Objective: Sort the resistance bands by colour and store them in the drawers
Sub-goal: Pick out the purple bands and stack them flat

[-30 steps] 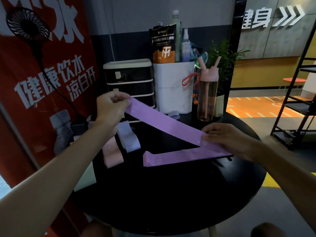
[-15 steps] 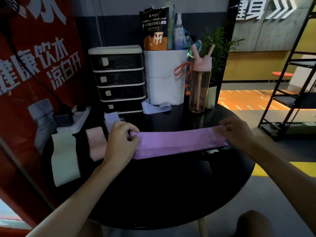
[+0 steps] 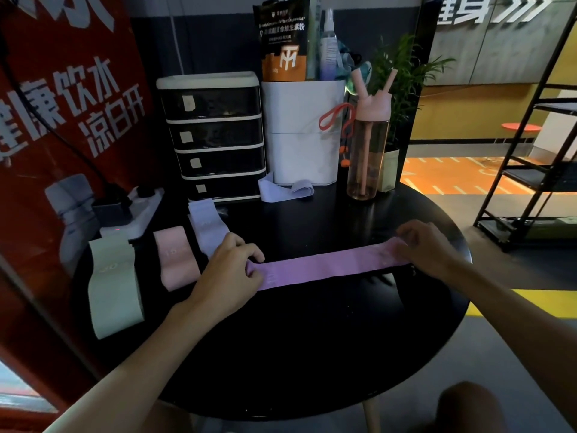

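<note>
A purple resistance band (image 3: 324, 266) lies flat across the round black table (image 3: 312, 354). My left hand (image 3: 229, 270) pinches its left end and my right hand (image 3: 424, 246) presses its right end. Left of it lie a pink band (image 3: 176, 260), a pale lavender band (image 3: 206, 226) and a light green band (image 3: 112, 289). Another lavender band (image 3: 285, 190) sits crumpled near the back. The black drawer unit (image 3: 215, 135) with several shut drawers stands at the back left.
A white bin (image 3: 299, 132) holding a pouch and bottles stands beside the drawers. A pink-capped water bottle (image 3: 368, 145) is right of it. A white power strip (image 3: 137, 210) sits at the table's left edge, against a red banner. A black shelf rack (image 3: 537, 170) stands far right.
The purple band, held folded in the air with my left hand raised, has come down and now lies flat and stretched out on the table between both hands.
</note>
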{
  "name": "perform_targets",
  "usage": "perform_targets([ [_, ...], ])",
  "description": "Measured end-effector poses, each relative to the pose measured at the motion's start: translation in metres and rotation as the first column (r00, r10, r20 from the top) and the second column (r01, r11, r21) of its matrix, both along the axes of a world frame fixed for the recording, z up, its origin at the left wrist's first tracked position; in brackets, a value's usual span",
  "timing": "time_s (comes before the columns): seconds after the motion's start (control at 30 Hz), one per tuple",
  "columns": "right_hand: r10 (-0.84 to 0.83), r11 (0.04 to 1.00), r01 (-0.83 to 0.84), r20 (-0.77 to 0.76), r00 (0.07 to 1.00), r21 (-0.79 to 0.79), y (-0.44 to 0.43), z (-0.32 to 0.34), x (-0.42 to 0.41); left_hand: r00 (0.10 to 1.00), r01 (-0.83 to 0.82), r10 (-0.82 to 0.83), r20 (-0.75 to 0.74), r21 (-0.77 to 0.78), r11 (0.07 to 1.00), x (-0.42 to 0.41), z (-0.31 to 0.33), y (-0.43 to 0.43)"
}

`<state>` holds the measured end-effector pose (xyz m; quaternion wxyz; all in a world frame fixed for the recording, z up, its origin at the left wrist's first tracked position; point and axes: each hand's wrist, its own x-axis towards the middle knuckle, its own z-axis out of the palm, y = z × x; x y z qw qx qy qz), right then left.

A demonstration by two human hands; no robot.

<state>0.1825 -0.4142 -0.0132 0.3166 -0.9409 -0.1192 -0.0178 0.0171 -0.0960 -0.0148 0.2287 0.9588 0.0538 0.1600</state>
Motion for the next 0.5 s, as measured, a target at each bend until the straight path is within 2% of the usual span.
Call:
perform_targets([
  [0.13, 0.061, 0.987, -0.071, -0.075, 0.995, -0.145, 0.001, 0.006, 0.003, 0.995, 0.062, -0.049, -0.090, 0.147, 0.987, 0.003, 0.014, -0.006],
  [0.33, 0.135, 0.927, -0.176, -0.141, 0.981, -0.331, 0.007, 0.018, 0.000, 0.941, 0.212, -0.134, -0.310, 0.231, 0.950, 0.013, 0.029, -0.011],
  [0.5, 0.144, 0.850, -0.231, -0.212, 0.967, -0.474, 0.010, 0.026, 0.001, 0.895, 0.219, -0.055, -0.443, 0.328, 0.919, 0.025, 0.033, -0.009],
])
